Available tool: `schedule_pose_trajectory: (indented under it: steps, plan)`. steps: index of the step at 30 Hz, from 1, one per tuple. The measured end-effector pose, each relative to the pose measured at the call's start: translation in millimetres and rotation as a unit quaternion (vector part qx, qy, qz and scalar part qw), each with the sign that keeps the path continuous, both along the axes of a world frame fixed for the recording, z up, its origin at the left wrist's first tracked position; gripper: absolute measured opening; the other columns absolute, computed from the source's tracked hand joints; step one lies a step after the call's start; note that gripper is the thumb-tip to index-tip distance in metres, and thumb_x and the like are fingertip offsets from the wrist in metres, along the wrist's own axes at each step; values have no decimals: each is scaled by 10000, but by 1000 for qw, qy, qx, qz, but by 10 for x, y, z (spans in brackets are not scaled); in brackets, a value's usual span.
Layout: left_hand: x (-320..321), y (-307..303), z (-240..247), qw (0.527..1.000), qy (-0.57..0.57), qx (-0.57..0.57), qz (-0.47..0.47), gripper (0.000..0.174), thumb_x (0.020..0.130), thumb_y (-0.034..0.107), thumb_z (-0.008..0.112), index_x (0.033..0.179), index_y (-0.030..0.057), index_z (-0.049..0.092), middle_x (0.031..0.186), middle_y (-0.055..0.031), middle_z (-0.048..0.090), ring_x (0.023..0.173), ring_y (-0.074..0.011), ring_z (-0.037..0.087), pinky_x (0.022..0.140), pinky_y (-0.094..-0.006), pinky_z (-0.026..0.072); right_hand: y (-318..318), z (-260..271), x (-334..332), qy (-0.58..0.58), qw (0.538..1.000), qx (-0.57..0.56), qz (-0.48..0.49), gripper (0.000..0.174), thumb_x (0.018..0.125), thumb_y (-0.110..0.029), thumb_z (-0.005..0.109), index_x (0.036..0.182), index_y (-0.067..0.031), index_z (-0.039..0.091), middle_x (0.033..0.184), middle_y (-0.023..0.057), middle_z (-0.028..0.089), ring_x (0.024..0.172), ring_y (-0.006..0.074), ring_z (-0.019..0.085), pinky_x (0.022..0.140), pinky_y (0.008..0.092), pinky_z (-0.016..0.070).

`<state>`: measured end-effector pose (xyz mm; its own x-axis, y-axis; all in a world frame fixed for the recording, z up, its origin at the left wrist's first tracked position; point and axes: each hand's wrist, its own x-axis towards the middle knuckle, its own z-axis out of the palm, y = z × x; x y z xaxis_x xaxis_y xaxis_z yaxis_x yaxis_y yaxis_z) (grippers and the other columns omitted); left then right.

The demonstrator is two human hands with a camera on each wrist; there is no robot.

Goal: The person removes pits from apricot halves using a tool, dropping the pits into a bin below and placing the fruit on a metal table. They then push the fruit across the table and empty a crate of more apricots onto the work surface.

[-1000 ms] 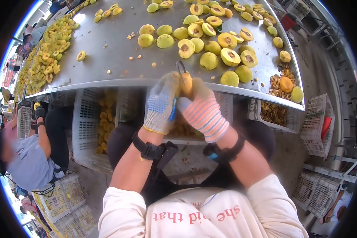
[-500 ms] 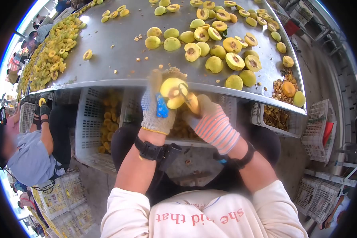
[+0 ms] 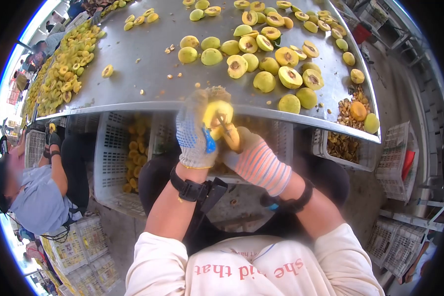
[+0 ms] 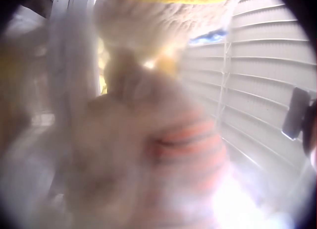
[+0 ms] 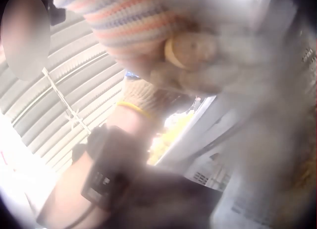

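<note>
In the head view my left hand (image 3: 194, 132), in a whitish knit glove with blue dots, grips a halved yellow stone fruit (image 3: 214, 108), its cut face turned toward me. My right hand (image 3: 257, 159), in a striped orange-and-grey glove, holds a pitting tool by its yellow handle (image 3: 233, 139). The tool's thin metal loop (image 3: 222, 119) lies against the middle of the cut face. Both hands meet just in front of the table edge. In the right wrist view the round handle end (image 5: 195, 49) pokes out of the striped glove; the left wrist view is mostly blurred glove.
A metal table (image 3: 148, 64) carries whole and halved fruit (image 3: 264, 81), with a heap of pieces (image 3: 64, 74) along its left side. Pits (image 3: 348, 109) lie in the right corner. Below stand crates (image 3: 111, 163) of fruit and one of pits (image 3: 343, 145). Another person (image 3: 39, 192) works at left.
A second ago my hands were together around the tool with its loop upward. Half a second ago the fruit half came into view, and the loop has since moved into its middle.
</note>
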<state>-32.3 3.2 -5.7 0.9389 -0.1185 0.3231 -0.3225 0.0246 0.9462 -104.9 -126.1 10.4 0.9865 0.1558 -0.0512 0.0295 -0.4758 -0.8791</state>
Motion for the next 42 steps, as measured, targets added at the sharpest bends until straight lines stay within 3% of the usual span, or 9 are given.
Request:
schedule_pose_trajectory:
  steps: [5, 6, 8, 10, 13, 24, 27, 36, 42]
  plan:
    - [52, 22, 78, 947, 182, -237, -119, 483, 1025, 445, 461, 1127, -3, 610, 1035, -137, 678, 968, -245, 663, 880, -354, 534, -47, 221, -16, 243, 932, 267, -30, 338, 823, -130, 694, 1108, 11, 578, 878, 104, 663, 830, 243, 659, 751, 355, 528]
    - [58, 40, 67, 988, 88, -88, -89, 487, 1025, 437, 464, 1137, -14, 611, 1064, -140, 676, 1016, -258, 655, 898, -364, 529, -53, 318, 4, 304, 913, 267, -48, 333, 822, -113, 693, 1112, 12, 588, 899, 96, 666, 856, 232, 659, 775, 344, 527]
    - [-19, 47, 191, 967, 145, -178, -112, 493, 1024, 414, 477, 1176, -36, 607, 1107, -141, 675, 1077, -278, 644, 922, -381, 522, 1, 49, -42, 41, 972, 226, -55, 352, 822, -129, 707, 1141, -10, 619, 1020, 147, 692, 965, 273, 666, 859, 355, 517]
    - [-70, 12, 358, 957, 148, -217, -125, 318, 1008, 250, 566, 1128, -31, 657, 1058, -117, 695, 946, -188, 656, 815, -287, 532, -6, 185, -72, 57, 985, 161, -36, 429, 814, -179, 733, 1190, -21, 601, 1076, 162, 681, 1006, 278, 646, 909, 360, 495]
    - [-111, -4, 587, 971, 199, -94, -88, 232, 971, 205, 629, 1036, -6, 700, 935, -68, 709, 785, -111, 638, 672, -236, 516, -65, 580, -210, 227, 936, 267, -11, 313, 849, -140, 705, 1122, -56, 578, 644, 12, 553, 445, 107, 487, 398, 278, 389]
    - [-344, -453, 886, 976, -89, 197, -3, 173, 922, 165, 659, 992, 24, 730, 880, -115, 726, 794, -170, 693, 739, -286, 538, -281, 563, -407, 180, 930, 320, -27, 233, 866, -145, 697, 1001, -56, 529, 609, 30, 528, 418, 122, 466, 365, 285, 360]
    - [-172, -405, 909, 952, -114, 238, -157, 200, 906, 193, 696, 1006, 22, 726, 899, -126, 721, 785, -193, 694, 691, -300, 539, -427, 612, -481, 216, 904, 369, 20, 222, 866, -144, 701, 940, -72, 504, 602, 25, 511, 421, 109, 457, 363, 273, 351]
    - [-113, -441, 598, 944, 212, -87, -238, 210, 883, 131, 662, 1034, -14, 684, 880, -121, 700, 778, -238, 665, 747, -339, 550, -503, 469, -429, 243, 878, 411, 38, 158, 858, -165, 688, 815, -72, 569, 578, 6, 515, 434, 106, 484, 388, 259, 368]
    - [49, -268, 756, 921, -144, 234, -276, 375, 784, 135, 688, 1149, 54, 654, 1095, -144, 673, 996, -342, 629, 862, -388, 529, -446, 436, -383, 292, 843, 443, 89, 214, 859, -200, 699, 771, -75, 549, 553, 20, 498, 407, 130, 477, 393, 281, 407]
